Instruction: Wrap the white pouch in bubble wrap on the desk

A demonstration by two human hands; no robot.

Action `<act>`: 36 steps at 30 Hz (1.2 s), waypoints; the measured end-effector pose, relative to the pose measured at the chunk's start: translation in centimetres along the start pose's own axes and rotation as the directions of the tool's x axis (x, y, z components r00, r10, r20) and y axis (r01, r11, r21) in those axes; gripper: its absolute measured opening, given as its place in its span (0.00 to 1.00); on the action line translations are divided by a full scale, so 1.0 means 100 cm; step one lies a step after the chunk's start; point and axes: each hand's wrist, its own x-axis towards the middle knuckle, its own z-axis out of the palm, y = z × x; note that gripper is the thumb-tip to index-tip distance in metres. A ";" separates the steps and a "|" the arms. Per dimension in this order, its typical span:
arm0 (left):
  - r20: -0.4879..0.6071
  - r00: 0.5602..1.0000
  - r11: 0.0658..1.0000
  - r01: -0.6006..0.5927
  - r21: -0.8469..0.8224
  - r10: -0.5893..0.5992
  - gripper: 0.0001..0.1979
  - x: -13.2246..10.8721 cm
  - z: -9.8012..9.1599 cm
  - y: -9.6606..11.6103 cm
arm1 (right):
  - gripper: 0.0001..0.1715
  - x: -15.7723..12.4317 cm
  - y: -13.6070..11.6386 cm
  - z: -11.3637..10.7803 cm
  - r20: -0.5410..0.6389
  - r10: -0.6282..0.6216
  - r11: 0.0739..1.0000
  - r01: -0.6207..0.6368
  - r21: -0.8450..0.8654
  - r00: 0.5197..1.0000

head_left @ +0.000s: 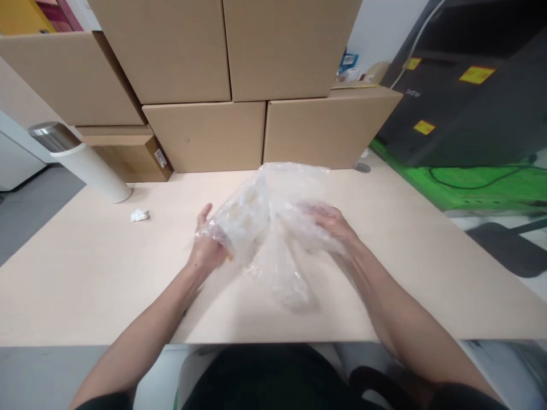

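A crumpled clear plastic bag (282, 267) spreads over the middle of the table, its loose lower end hanging toward me. Several pale, roundish shapes show through its left part; what they are I cannot make out. At the bag's left side, my left hand (209, 245) grips it, thumb sticking up and fingers partly covered by the film. My right hand (331, 222) is on the bag's right side, closed on the film, its fingertips blurred and veiled by plastic.
A white bottle with a steel cap (92, 168) stands at the left, near a small crumpled white scrap (139, 215). Stacked cardboard boxes (205, 136) line the table's back edge. Right of the table (106, 285) is a dark machine (461, 108) on a green surface (482, 191).
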 end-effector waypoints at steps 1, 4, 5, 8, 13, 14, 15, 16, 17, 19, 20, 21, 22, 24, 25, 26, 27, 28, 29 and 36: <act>-0.066 0.996 0.997 -0.065 0.047 0.068 0.42 0.006 -0.006 0.004 | 0.20 0.000 -0.001 0.000 -0.012 0.003 1.000 -0.003 -0.019 1.000; -0.168 0.938 0.940 -0.266 0.216 0.304 0.44 0.026 -0.030 0.017 | 0.18 0.003 -0.002 -0.002 -0.077 0.003 0.996 -0.010 -0.087 0.997; -0.147 0.914 0.900 -0.325 0.290 0.378 0.42 0.032 -0.037 0.022 | 0.17 0.004 -0.002 -0.003 -0.099 -0.001 0.994 -0.010 -0.111 0.995; 0.071 0.911 0.784 -0.387 0.484 0.406 0.33 0.041 -0.051 0.035 | 0.17 0.009 -0.002 -0.009 -0.153 0.007 0.987 -0.031 -0.159 0.988; 0.234 0.947 0.611 -0.319 0.724 0.218 0.15 0.034 -0.062 0.051 | 0.29 0.014 -0.001 -0.017 -0.164 -0.042 0.979 0.007 -0.205 0.986; 0.202 0.960 0.592 -0.279 0.756 0.194 0.12 0.030 -0.067 0.052 | 0.30 0.014 -0.002 -0.018 -0.177 -0.074 0.974 0.033 -0.224 0.982; 0.169 0.975 0.577 -0.222 0.786 0.145 0.10 0.027 -0.074 0.053 | 0.31 0.014 -0.003 -0.019 -0.194 -0.111 0.967 0.061 -0.246 0.975; 0.140 0.988 0.558 -0.154 0.816 0.068 0.08 0.022 -0.082 0.053 | 0.31 0.014 -0.004 -0.020 -0.207 -0.146 0.959 0.088 -0.269 0.967; 0.113 0.993 0.529 -0.090 0.844 -0.012 0.07 0.017 -0.091 0.051 | 0.31 0.013 -0.006 -0.020 -0.212 -0.177 0.952 0.112 -0.286 0.961; 0.061 0.996 0.465 -0.024 0.885 -0.065 0.11 0.005 -0.107 0.046 | 0.31 0.011 -0.011 -0.022 -0.201 -0.201 0.947 0.137 -0.292 0.959; 0.038 0.999 0.431 -0.028 0.902 -0.014 0.17 -0.002 -0.113 0.042 | 0.31 0.009 -0.014 -0.023 -0.185 -0.185 0.951 0.129 -0.279 0.965; 0.025 0.996 0.391 -0.055 0.919 0.080 0.24 -0.008 -0.116 0.037 | 0.32 0.007 -0.017 -0.024 -0.160 -0.154 0.961 0.110 -0.255 0.975; 0.040 0.980 0.341 -0.107 0.934 0.196 0.31 -0.013 -0.117 0.033 | 0.34 0.004 -0.021 -0.024 -0.120 -0.116 0.970 0.086 -0.228 0.986; 0.168 0.904 0.200 -0.263 0.944 0.393 0.34 -0.022 -0.112 0.026 | 0.40 -0.002 -0.026 -0.024 0.012 -0.065 0.978 0.066 -0.200 0.998; 0.259 0.857 0.127 -0.347 0.929 0.445 0.31 -0.025 -0.108 0.023 | 0.43 -0.006 -0.029 -0.023 0.092 -0.066 0.974 0.085 -0.211 0.994; 0.345 0.812 0.065 -0.422 0.904 0.470 0.25 -0.026 -0.102 0.021 | 0.47 -0.011 -0.030 -0.021 0.167 -0.088 0.962 0.127 -0.241 0.982; 0.413 0.776 0.020 -0.480 0.877 0.476 0.19 -0.027 -0.097 0.019 | 0.52 -0.018 -0.031 -0.017 0.228 -0.123 0.940 0.187 -0.287 0.966; 0.452 0.756 -0.003 -0.511 0.859 0.474 0.14 -0.028 -0.092 0.018 | 0.57 -0.025 -0.030 -0.012 0.277 -0.163 0.906 0.255 -0.338 0.947; 0.455 0.753 -0.002 -0.516 0.856 0.475 0.12 -0.028 -0.088 0.017 | 0.62 -0.034 -0.029 -0.006 0.320 -0.198 0.863 0.320 -0.392 0.926; -0.088 0.854 0.560 -0.255 0.789 0.513 0.19 -0.039 -0.100 0.013 | 0.63 -0.079 -0.002 0.024 0.383 -0.084 0.642 0.344 -0.685 0.920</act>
